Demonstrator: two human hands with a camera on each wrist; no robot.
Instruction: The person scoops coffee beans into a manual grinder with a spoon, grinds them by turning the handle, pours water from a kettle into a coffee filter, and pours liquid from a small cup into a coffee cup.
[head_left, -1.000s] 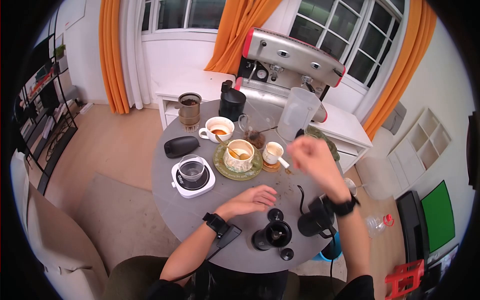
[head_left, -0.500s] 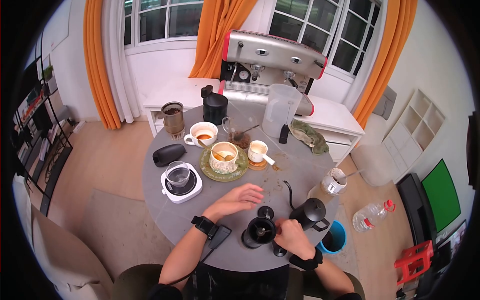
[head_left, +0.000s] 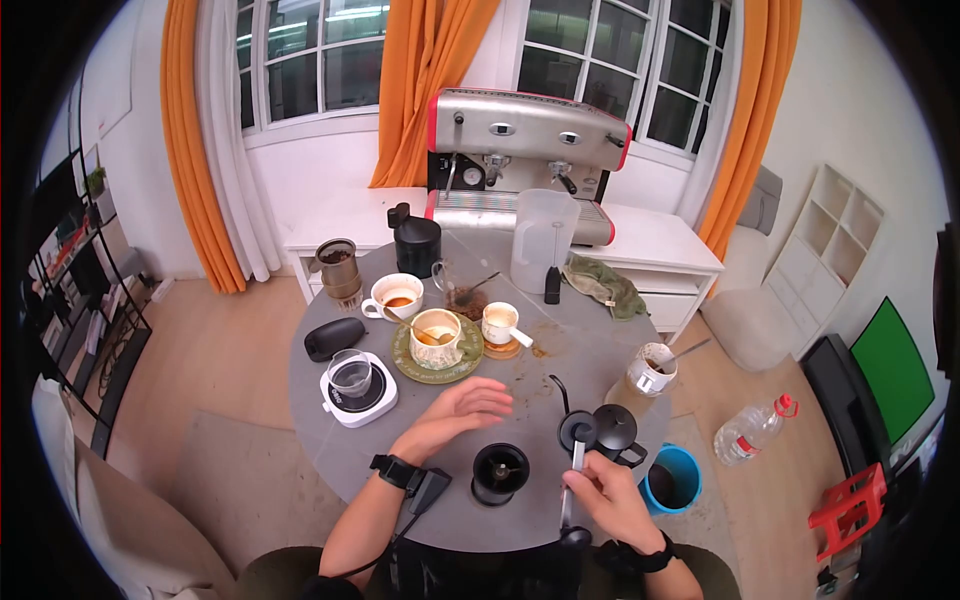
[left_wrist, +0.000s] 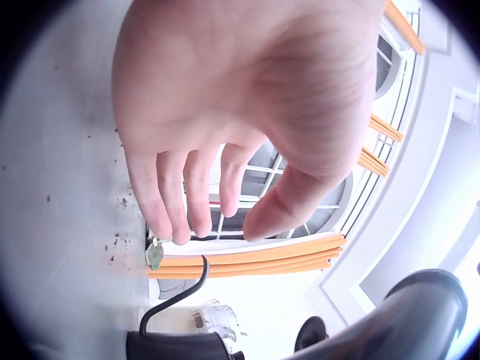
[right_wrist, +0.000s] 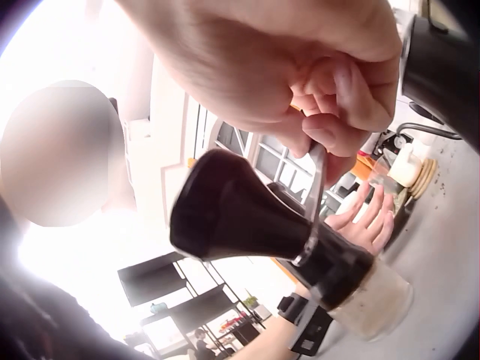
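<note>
A: What has changed since a moment ago?

B: The right hand [head_left: 610, 497] has come off the table beside the grinder and now lifts the grinder's crank handle [head_left: 576, 462] near the table's front edge. Its fingers are curled tight round the metal arm, with the black knob [right_wrist: 240, 217] hanging just under the fist. The left hand [head_left: 462, 408] has barely shifted.

A: Go from the biggest thing down. Where is there room?

B: The round grey table [head_left: 340, 440] fills the middle. Its back half is crowded; the bare stretches are at the front left, between the scale and the left forearm, and along the right rim towards the mug with a spoon [head_left: 648, 370]. Behind the table a white counter carries the espresso machine [head_left: 525, 150].

A: And the vessels?

B: A tall clear jug [head_left: 542, 240] stands at the back, contents not discernible. Nearer, a white cup [head_left: 395, 295] holds brown liquid, a cup on the green saucer [head_left: 436, 340] holds a spoon and pale brew, and a glass [head_left: 351, 372] sits on the white scale. The black kettle [head_left: 612, 432] stands just beside the raised handle.

A: The grinder?

B: The black grinder [head_left: 499, 473] stands upright and open-topped at the front, between the two hands.

A: The left hand?

B: Palm down over the table behind the grinder, fingers [left_wrist: 169, 202] straight and relaxed, gripping nothing.
</note>
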